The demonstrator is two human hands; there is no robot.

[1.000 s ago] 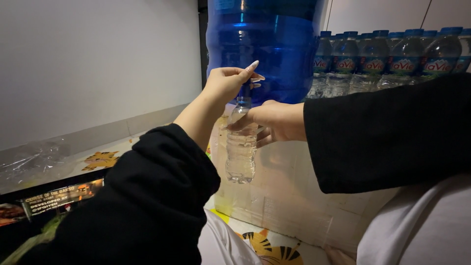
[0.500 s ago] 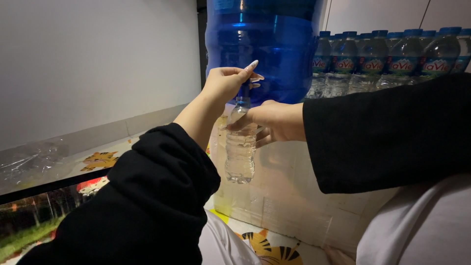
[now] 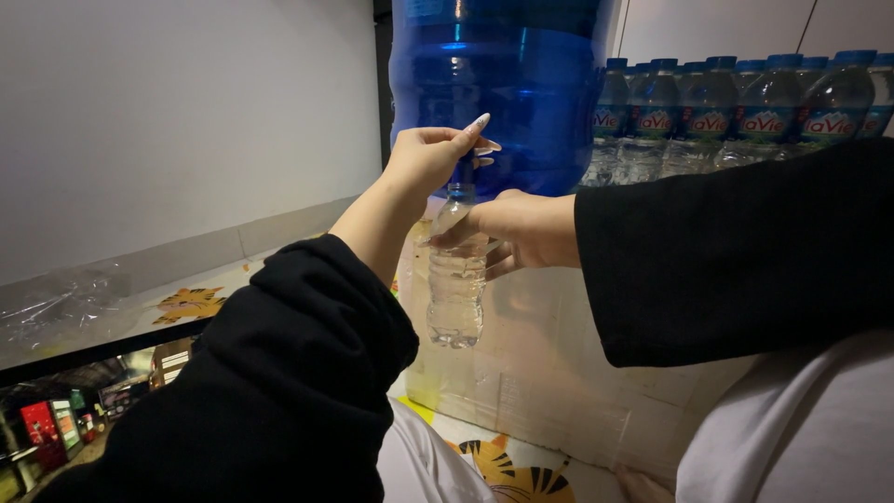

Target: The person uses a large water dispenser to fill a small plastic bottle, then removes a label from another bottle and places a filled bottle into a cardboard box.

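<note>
My right hand (image 3: 523, 231) grips a small clear plastic bottle (image 3: 455, 284) by its shoulder and holds it upright under the tap of a large blue water jug (image 3: 503, 88). My left hand (image 3: 430, 158) reaches up and pinches the tap just above the bottle's mouth. Both arms wear black sleeves. The bottle hangs in the air in front of a pale cardboard box (image 3: 549, 373) that the jug stands on. I cannot make out the water level in the bottle.
A row of several small water bottles with blue caps (image 3: 745, 112) stands behind the jug at the right. A white wall fills the left. A ledge with crumpled clear plastic (image 3: 56, 312) and tiger-print stickers (image 3: 191, 303) runs along the lower left.
Both hands and the bottle stay in the same place under the tap. Only the lit scene in the lower left corner differs.
</note>
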